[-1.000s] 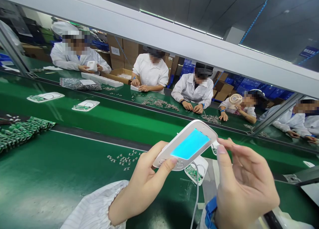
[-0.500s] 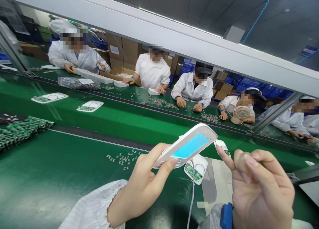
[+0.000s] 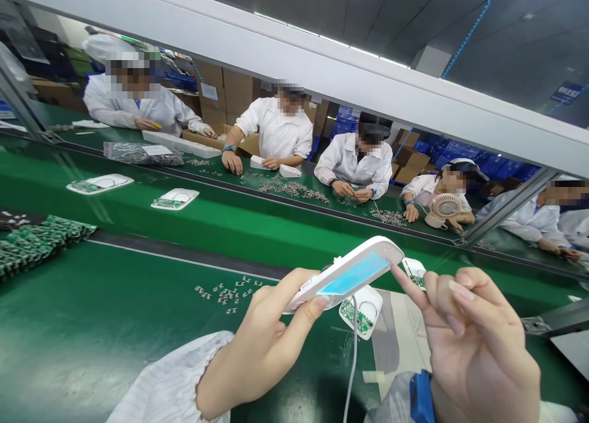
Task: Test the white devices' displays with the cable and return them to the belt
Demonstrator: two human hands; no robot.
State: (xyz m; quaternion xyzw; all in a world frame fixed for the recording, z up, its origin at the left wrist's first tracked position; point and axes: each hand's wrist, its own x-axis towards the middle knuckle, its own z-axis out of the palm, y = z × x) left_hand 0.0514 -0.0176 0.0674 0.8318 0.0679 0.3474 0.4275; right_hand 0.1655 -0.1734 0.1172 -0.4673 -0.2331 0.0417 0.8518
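Observation:
My left hand [image 3: 269, 340] is closed round the near end of a white handheld device [image 3: 347, 273] with a blue film over its screen, thumb pressed by its buttons. The device is tilted up and away, and a white cable [image 3: 350, 362] hangs from its underside. My right hand [image 3: 473, 343] is held up just right of the device's far end, fingers loosely curled, index fingertip close to the device's far corner; nothing shows in it. Below the device an open white half-shell with a green circuit board [image 3: 361, 312] lies on the green bench [image 3: 115, 325].
Small metal parts [image 3: 227, 291] are scattered on the bench. Green circuit boards [image 3: 37, 239] are stacked at left. White shells [image 3: 175, 198] ride the green conveyor [image 3: 207, 217]. Several people in white coats work across the line beside cardboard boxes; a small fan [image 3: 442, 208] stands there.
The device has tipped flatter and dropped slightly. My right hand came off its far edge, sank and turned palm-in. The shells on the conveyor drifted right.

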